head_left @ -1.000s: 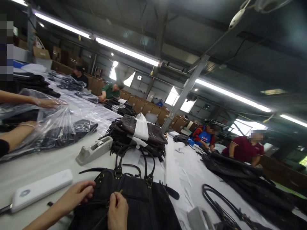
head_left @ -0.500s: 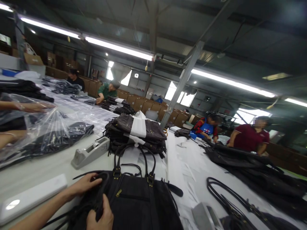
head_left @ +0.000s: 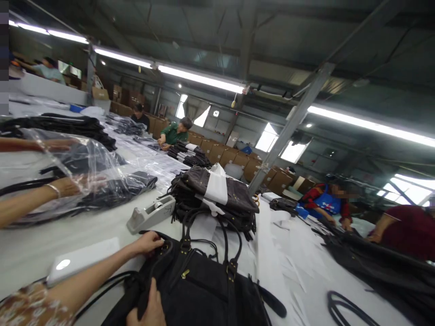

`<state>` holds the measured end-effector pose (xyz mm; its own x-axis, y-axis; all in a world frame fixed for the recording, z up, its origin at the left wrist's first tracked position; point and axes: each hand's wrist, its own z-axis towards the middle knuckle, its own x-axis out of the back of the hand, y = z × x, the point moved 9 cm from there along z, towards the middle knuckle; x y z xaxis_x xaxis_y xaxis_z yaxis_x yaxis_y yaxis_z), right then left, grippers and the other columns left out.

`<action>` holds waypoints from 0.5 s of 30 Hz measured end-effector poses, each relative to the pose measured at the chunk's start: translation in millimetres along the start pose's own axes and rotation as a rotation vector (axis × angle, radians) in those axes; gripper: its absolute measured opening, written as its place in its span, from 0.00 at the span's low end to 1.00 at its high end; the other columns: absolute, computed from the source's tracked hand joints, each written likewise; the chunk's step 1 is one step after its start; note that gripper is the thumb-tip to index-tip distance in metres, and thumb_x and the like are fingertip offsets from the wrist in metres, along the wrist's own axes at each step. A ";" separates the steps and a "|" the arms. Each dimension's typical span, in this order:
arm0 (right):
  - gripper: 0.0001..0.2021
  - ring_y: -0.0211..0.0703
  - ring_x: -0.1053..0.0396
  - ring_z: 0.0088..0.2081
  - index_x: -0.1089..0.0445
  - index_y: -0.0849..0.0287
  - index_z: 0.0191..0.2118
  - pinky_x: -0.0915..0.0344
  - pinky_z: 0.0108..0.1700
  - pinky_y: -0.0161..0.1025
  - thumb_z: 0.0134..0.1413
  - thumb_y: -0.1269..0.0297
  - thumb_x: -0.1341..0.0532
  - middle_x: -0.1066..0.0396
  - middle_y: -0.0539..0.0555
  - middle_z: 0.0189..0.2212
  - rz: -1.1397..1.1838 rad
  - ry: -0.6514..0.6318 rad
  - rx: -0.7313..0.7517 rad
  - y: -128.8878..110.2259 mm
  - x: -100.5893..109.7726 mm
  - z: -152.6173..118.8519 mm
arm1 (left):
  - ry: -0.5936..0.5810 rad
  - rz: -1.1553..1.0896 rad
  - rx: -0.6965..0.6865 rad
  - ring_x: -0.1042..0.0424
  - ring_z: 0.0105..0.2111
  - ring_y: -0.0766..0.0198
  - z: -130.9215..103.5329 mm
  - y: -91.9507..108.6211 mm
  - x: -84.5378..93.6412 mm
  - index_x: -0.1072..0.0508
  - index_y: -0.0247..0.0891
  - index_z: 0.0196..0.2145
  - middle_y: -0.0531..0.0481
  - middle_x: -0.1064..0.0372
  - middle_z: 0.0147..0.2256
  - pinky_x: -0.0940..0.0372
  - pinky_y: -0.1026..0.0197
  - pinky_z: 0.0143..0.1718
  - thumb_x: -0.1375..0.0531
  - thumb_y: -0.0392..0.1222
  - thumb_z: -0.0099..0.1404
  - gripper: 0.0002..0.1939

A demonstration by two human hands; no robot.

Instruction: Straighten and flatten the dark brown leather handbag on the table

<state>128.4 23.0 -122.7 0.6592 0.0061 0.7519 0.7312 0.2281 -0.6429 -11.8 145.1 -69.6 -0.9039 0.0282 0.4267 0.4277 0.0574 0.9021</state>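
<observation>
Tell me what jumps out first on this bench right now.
The black handbag at the near edge, with the left hand on its top corner and the right hand gripping its side. Just behind it stands a stack of dark bags wrapped in white paper, with a grey tape dispenser to its left.

The handbag (head_left: pixel 204 290) lies on the table (head_left: pixel 282 253), the left hand (head_left: pixel 147 243) at its far left corner. Beyond the fingertips sits a tape dispenser (head_left: pixel 151 213); right of that, stacked bags (head_left: pixel 217 194).
</observation>
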 end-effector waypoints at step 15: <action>0.21 0.43 0.25 0.41 0.27 0.61 0.47 0.31 0.46 0.34 0.44 0.73 0.45 0.22 0.54 0.39 0.567 -0.116 -0.015 -68.0 98.5 14.2 | -0.073 -0.032 -0.077 0.45 0.19 0.67 -101.9 42.7 40.6 0.26 0.36 0.30 0.57 0.42 0.18 0.49 0.64 0.23 0.47 0.63 0.62 0.25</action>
<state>141.2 21.9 -2.8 0.9258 0.2298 0.3002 0.2728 0.1440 -0.9513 -30.4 47.0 -7.2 -0.9136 0.1001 0.3940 0.3943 -0.0177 0.9188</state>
